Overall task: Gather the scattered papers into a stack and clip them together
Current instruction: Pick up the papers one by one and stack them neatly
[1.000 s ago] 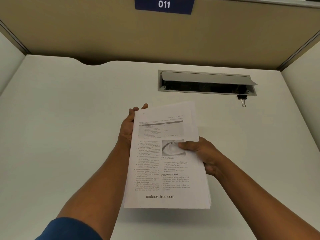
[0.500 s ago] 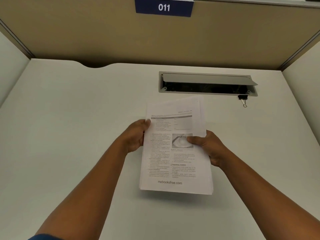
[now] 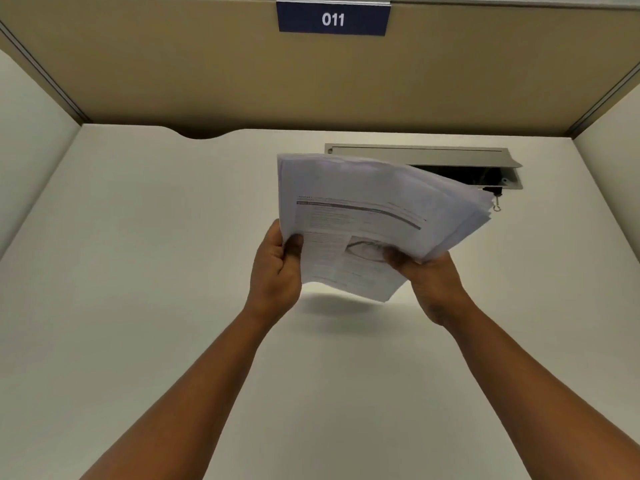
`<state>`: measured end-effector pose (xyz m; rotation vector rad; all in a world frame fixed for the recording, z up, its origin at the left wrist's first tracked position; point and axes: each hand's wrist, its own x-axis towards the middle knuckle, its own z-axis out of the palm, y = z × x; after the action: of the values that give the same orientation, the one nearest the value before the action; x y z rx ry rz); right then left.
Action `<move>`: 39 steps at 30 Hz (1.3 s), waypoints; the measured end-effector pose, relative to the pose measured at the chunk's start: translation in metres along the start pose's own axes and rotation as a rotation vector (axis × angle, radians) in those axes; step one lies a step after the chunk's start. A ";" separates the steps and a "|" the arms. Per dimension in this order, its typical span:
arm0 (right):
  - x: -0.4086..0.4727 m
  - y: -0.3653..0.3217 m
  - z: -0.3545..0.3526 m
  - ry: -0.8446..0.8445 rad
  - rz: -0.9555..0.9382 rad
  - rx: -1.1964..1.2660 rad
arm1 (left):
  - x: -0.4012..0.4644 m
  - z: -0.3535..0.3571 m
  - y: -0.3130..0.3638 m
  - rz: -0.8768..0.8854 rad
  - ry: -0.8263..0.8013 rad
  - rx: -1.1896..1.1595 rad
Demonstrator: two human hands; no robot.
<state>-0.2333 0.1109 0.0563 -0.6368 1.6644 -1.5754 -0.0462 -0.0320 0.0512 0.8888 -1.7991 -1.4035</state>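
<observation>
A stack of printed papers (image 3: 363, 209) is held in the air above the middle of the white desk (image 3: 138, 271). The top page shows text and a small grey picture. My left hand (image 3: 275, 271) grips the stack's left edge, thumb on top. My right hand (image 3: 429, 282) grips the lower right part, thumb on the page. The stack is tilted, its far end raised, and its right side bends downward. A small black binder clip (image 3: 495, 195) lies on the desk just beyond the stack's right edge, partly hidden by the sheets.
A grey cable hatch (image 3: 433, 154) with its lid raised sits in the desk behind the papers. A beige partition (image 3: 311, 81) with a blue sign "011" (image 3: 333, 19) closes the back. White side panels stand left and right.
Both hands have lifted the stack and moved it away from me toward the hatch. Its far end has tipped up and the sheets now bow to the right.
</observation>
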 end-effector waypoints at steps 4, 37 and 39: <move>-0.002 0.010 0.002 -0.036 0.004 -0.046 | -0.004 0.007 -0.021 -0.035 0.000 -0.015; 0.049 0.092 0.011 0.187 0.355 -0.564 | 0.022 0.030 -0.088 -0.509 -0.074 0.556; 0.050 0.093 0.011 0.190 0.360 -0.618 | 0.024 0.028 -0.089 -0.470 -0.094 0.578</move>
<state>-0.2421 0.0760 -0.0435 -0.4539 2.2851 -0.8790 -0.0729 -0.0540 -0.0384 1.6531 -2.2112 -1.2079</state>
